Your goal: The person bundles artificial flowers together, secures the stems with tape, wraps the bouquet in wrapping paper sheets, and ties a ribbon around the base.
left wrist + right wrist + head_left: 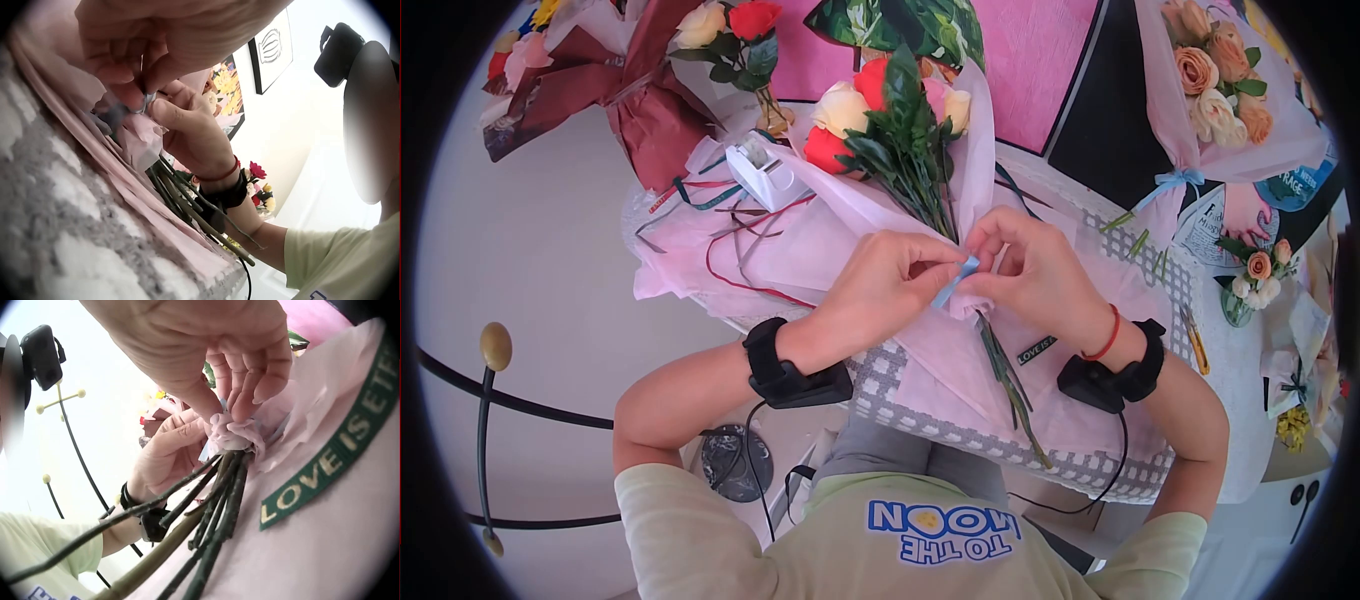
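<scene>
A bouquet of red and cream roses [840, 108] lies on the table, wrapped in pale pink paper [970, 190]. Around its gathered neck runs a light blue ribbon [956, 281]. The left hand [880, 283] pinches the ribbon from one side, thumb against fingertips. From the other side the right hand [1032, 270] pinches at the same spot, its fingers curled. Below both hands the green stems [1006, 380] stick out; the right wrist view shows the stems [215, 506] beneath crumpled pink paper [234, 434]. Fingers partly hide the ribbon's knot area.
A white tape dispenser [765, 175] and loose ribbons lie at the left. A dark red wrapped bouquet [640, 100] is at the back left, a pink one [1200, 90] at the back right. A green lettered ribbon [331, 464] and a cutter [1196, 342] lie at the right.
</scene>
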{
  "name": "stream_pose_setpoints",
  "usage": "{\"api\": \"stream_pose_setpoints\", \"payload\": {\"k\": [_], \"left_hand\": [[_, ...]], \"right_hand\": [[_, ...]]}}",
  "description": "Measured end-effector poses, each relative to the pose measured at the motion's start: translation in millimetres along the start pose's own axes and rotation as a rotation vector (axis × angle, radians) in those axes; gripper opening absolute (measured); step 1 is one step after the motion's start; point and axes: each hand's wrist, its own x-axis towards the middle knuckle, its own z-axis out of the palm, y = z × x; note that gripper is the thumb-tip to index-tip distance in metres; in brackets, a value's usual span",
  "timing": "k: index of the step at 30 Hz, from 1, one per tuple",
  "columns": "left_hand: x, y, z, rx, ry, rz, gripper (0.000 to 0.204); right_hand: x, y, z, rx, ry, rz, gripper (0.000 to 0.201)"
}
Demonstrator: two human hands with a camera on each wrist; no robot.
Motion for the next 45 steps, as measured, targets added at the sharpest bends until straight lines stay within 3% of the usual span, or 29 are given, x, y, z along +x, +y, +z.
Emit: {"api": "stream_pose_setpoints", "payload": {"k": [7, 10, 12, 18, 31, 36, 40, 45], "left_hand": [[4, -5, 0, -0.001, 0.018, 0.039, 0.014], [5, -6, -2, -0.06, 0.017, 0.053, 0.013], [5, -2, -3, -0.051, 0.005, 0.031, 0.013], [5, -1, -3, -0.08, -0.054, -0.014, 0.01], [4, 3, -2, 0.046, -0.019, 0.032, 0.005], [4, 3, -4, 0.002, -0.046, 0.019, 0.006], [7, -5, -5, -0.063, -0.064, 0.055, 0.007], [6, -2, -6, -0.111, -0.063, 0.027, 0.008]], "right_hand": [[1, 6, -3, 0.174, -0.023, 0.113, 0.01], [0, 6, 0, 0.106, 0.021, 0.076, 0.008], [-2, 6, 2, -0.015, 0.081, -0.052, 0.01], [-6, -4, 1, -0.264, 0.083, -0.154, 0.01], [-3, -1, 1, -0.184, 0.055, -0.122, 0.011], [0, 6, 3, -0.234, 0.103, -0.291, 0.011], [1, 8, 2, -0.208, 0.073, -0.287, 0.009], [4, 13, 1, -0.44, 0.101, -0.531, 0.009]]}}
